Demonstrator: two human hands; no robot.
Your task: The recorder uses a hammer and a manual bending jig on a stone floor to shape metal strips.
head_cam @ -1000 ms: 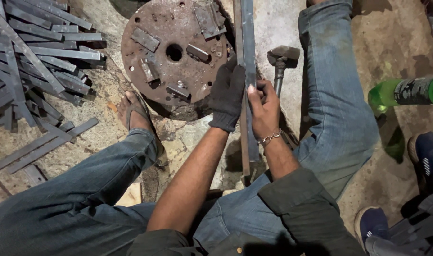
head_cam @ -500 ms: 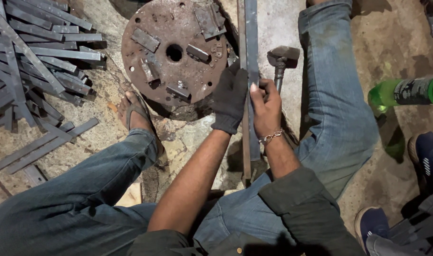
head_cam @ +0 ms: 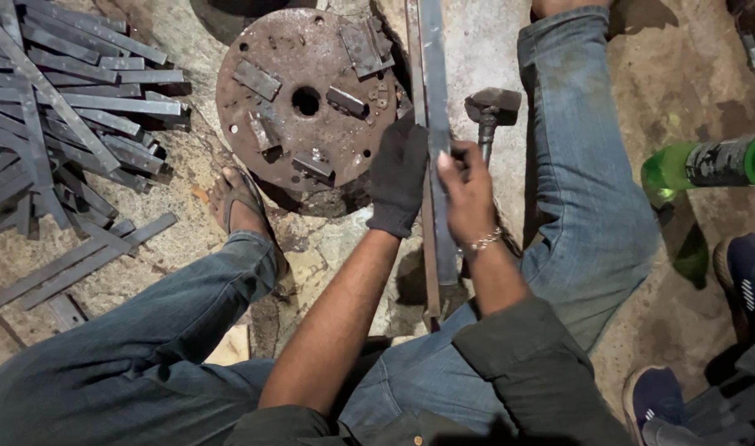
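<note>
A long flat steel bar runs from the top of the view down between my legs, lying on a pale stone block. My left hand, in a dark glove, grips the bar from its left side. My right hand, bare with a bracelet at the wrist, holds the same bar from the right, thumb on top. A hammer lies on the block just right of my right hand.
A rusty round steel disc with welded blocks lies left of the bar. A pile of flat steel strips covers the far left. A green bottle lies at the right. Another person's blue shoes are at the right edge.
Both hands have shifted slightly along the bar, and the camera view has moved a little. The bar stays in place on the block.
</note>
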